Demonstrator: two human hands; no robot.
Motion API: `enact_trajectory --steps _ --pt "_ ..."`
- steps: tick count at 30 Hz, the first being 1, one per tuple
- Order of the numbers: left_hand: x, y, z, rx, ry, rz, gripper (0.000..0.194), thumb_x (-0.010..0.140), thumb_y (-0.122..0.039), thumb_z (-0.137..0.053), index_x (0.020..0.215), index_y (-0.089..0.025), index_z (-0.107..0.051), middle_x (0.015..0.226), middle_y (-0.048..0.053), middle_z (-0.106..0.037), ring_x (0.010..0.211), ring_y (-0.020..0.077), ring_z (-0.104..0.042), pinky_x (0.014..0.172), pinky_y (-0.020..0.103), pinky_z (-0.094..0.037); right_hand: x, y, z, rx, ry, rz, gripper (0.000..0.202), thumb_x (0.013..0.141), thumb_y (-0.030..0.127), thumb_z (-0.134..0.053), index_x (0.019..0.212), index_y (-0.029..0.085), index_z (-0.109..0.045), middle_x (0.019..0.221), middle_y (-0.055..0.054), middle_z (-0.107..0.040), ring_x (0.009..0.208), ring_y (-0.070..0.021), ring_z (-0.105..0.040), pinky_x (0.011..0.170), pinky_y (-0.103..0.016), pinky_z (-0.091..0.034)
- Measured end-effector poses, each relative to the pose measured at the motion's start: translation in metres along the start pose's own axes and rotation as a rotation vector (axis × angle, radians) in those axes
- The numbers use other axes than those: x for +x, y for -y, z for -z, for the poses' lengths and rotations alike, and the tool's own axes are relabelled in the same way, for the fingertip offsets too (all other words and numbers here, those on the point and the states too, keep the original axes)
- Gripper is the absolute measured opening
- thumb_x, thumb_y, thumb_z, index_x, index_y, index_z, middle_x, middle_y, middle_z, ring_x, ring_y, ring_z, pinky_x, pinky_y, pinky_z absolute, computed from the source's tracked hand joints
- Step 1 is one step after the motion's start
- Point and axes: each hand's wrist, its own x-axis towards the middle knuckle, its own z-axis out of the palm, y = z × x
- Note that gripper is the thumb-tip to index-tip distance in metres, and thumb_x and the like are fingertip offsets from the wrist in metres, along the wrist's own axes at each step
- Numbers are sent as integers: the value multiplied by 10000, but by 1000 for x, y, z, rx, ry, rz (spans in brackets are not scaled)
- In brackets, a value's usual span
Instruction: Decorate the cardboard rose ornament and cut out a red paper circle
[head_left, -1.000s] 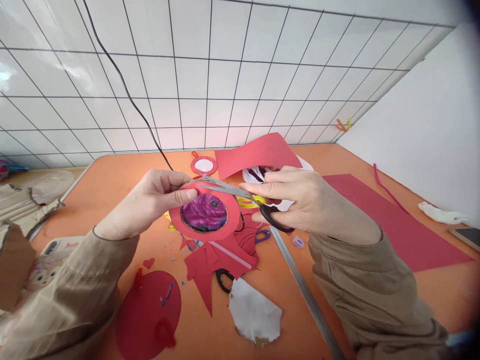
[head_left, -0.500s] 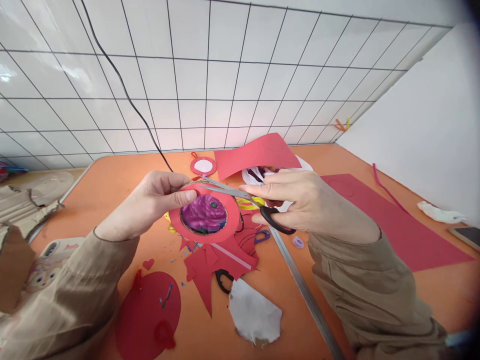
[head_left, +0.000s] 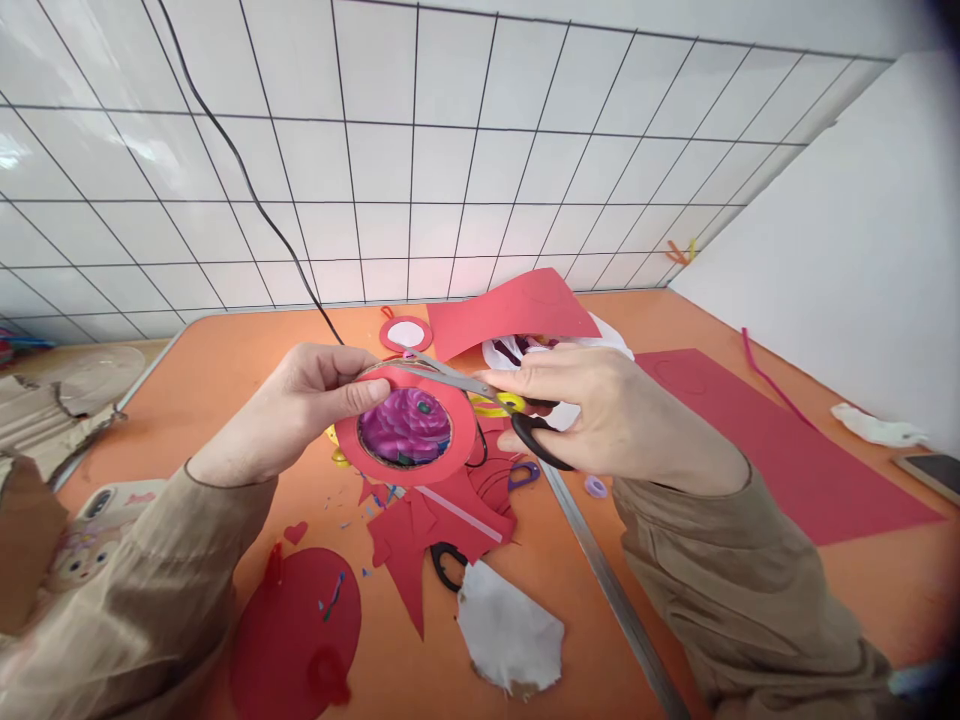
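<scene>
My left hand (head_left: 322, 405) pinches the upper left edge of a red paper ring (head_left: 463, 430), thumb on its front. Cardboard shows at the ring's rim, and purple flower-patterned material (head_left: 409, 425) fills its round opening. In my right hand (head_left: 600, 405) is a pair of scissors (head_left: 480, 386) with black handles. Their blades lie across the ring's top edge, slightly apart. Under the ring, red paper scraps (head_left: 450, 520) cover part of the table. A small red disc with a white centre (head_left: 406, 334) lies just behind the ring.
Red paper sheets (head_left: 795, 470) lie on the right and at the back. A metal ruler (head_left: 607, 580) runs toward the front edge. Near me are a large red paper circle (head_left: 300, 630), a white torn piece (head_left: 512, 630) and another black scissors handle (head_left: 448, 566). Cardboard (head_left: 37, 520) sits left.
The scissor blades have come closer together at the ring's edge, and their handles have drawn nearer each other. My left hand keeps its hold on the ring.
</scene>
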Motion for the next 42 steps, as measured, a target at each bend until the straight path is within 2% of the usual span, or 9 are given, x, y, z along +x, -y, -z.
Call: enact_trajectory --steps 5,10,15,19,23,28,33,37,42 --pt "0 -1 0 5 -10 -9 212 794 -373 -724 761 -163 -722 672 40 -693 586 172 -624 504 262 -483 2 2 0 6 -42 23 205 838 342 -650 986 226 -730 526 41 -402 525 -130 -357 538 -296 -329" --pt "-1 -3 0 10 5 8 212 795 -375 -722 755 -167 -721 662 34 -683 581 170 -620 506 266 -481 0 -6 -5 6 -62 72 267 829 257 -636 1080 229 -722 534 46 -438 523 -127 -377 546 -301 -348" --pt "0 1 0 -12 5 4 212 802 -362 -720 745 -158 -717 653 37 -680 571 159 -616 520 263 -486 0 -9 -6 36 -84 103 241 843 269 -634 1062 224 -723 540 44 -446 519 -122 -377 511 -290 -334" --pt "0 3 0 -29 5 8 205 805 -354 -718 764 -152 -717 666 42 -685 585 165 -625 536 268 -498 0 -7 -6 52 -70 98 239 848 263 -636 1061 202 -726 547 40 -456 523 -117 -391 493 -278 -319" --pt "0 3 0 -37 1 20 212 803 -354 -718 754 -148 -714 671 41 -684 587 165 -625 544 271 -506 0 -9 -8 70 -135 146 230 815 250 -673 1020 167 -738 530 50 -444 508 -97 -371 484 -261 -293" --pt "0 2 0 -56 3 20 202 789 -350 -733 757 -150 -717 667 43 -679 595 172 -623 548 276 -504 0 -10 -10 98 -70 95 143 854 244 -631 917 215 -755 533 34 -419 518 -109 -334 501 -270 -291" --pt "-1 4 1 -43 -1 3 229 802 -378 -723 756 -153 -724 649 31 -655 577 150 -587 525 256 -469 1 -5 -6 165 -67 6 279 843 325 -671 1100 234 -732 545 38 -445 520 -116 -348 506 -262 -325" --pt "-2 3 0 -33 -4 -21 229 821 -379 -712 762 -158 -726 649 8 -632 587 112 -550 539 224 -440 4 1 -1 175 -63 -39 336 800 350 -716 1087 177 -727 622 10 -541 573 -129 -440 535 -266 -381" --pt "-4 -5 -7 40 -37 -41 220 840 -349 -687 741 -155 -716 599 -14 -589 537 85 -485 480 201 -383 4 3 -1 29 -118 45 342 808 280 -681 1122 150 -718 572 38 -428 542 -123 -370 525 -277 -333"
